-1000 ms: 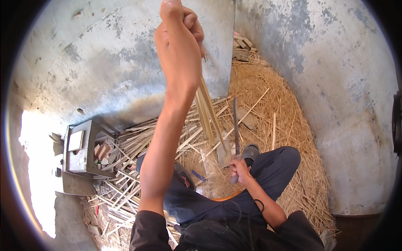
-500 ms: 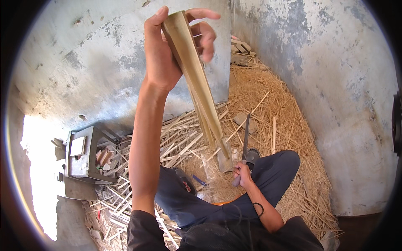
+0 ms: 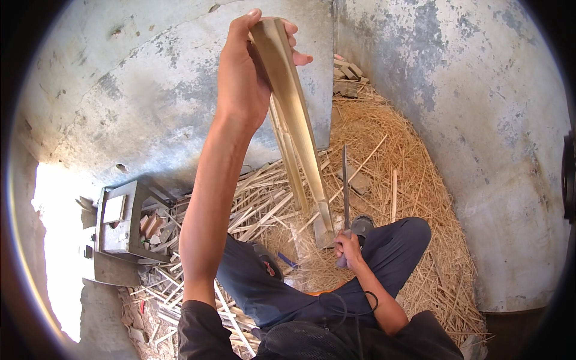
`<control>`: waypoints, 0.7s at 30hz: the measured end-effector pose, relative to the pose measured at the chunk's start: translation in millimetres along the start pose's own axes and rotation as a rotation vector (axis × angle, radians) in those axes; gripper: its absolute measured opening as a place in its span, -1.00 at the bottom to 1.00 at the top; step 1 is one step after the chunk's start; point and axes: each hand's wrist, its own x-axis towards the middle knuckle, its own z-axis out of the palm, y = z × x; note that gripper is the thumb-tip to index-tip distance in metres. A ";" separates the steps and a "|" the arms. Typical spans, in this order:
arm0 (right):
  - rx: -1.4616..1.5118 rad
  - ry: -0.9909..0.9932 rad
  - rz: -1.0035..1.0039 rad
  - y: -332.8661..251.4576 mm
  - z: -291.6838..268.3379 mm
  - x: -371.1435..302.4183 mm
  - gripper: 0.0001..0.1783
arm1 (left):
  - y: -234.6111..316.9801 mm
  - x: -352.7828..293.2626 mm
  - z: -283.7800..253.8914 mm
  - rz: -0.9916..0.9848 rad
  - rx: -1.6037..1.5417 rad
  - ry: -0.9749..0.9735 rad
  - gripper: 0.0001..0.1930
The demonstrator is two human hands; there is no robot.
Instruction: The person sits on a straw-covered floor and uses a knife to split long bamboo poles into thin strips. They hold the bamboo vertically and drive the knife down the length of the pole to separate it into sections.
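Observation:
My left hand (image 3: pixel 245 87) is raised high, its fingers curled round the upper end of a long split bamboo piece (image 3: pixel 295 114). The hollow inner face shows, and the piece slants down to the right toward the floor between my legs. A second bamboo length (image 3: pixel 292 165) runs alongside and partly behind it. Low down, near the bamboo's bottom end, my right hand (image 3: pixel 348 247) is closed on the handle of a long knife (image 3: pixel 345 189). Its dark narrow blade points up, apart from the bamboo. Whether the bamboo's foot touches the floor I cannot tell.
Bamboo strips (image 3: pixel 258 204) lie heaped on the left, and fine shavings (image 3: pixel 414 240) spread on the right. A wooden stool (image 3: pixel 120 240) lies tipped over near the bright opening. A blue-handled tool (image 3: pixel 287 260) sits by my foot. Worn walls (image 3: pixel 480 150) stand close, with bricks (image 3: pixel 348 72) in the corner.
My left hand has shifted slightly right with the bamboo, and its spread fingers have closed round it. The knife blade has swung left to stand more upright.

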 end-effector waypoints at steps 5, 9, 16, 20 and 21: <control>0.039 -0.045 0.014 -23.8 1.6 -9.6 -0.88 | 4.9 4.5 -12.7 -0.001 -0.058 -0.052 -0.59; -0.007 -0.063 -0.024 -41.6 4.3 -24.0 -0.85 | 6.7 -7.5 3.9 0.067 -0.157 -0.051 -0.55; -0.016 -0.217 0.036 -59.3 33.1 -49.3 -0.84 | 10.6 -19.3 34.6 0.060 0.047 0.137 -0.52; -0.005 -0.280 0.071 -61.9 45.7 -53.2 -0.84 | 12.3 -22.2 48.8 0.061 0.099 0.277 -0.49; -0.039 -0.261 0.085 -58.0 46.6 -52.9 -0.84 | 11.6 -23.7 52.3 0.090 0.115 0.307 -0.50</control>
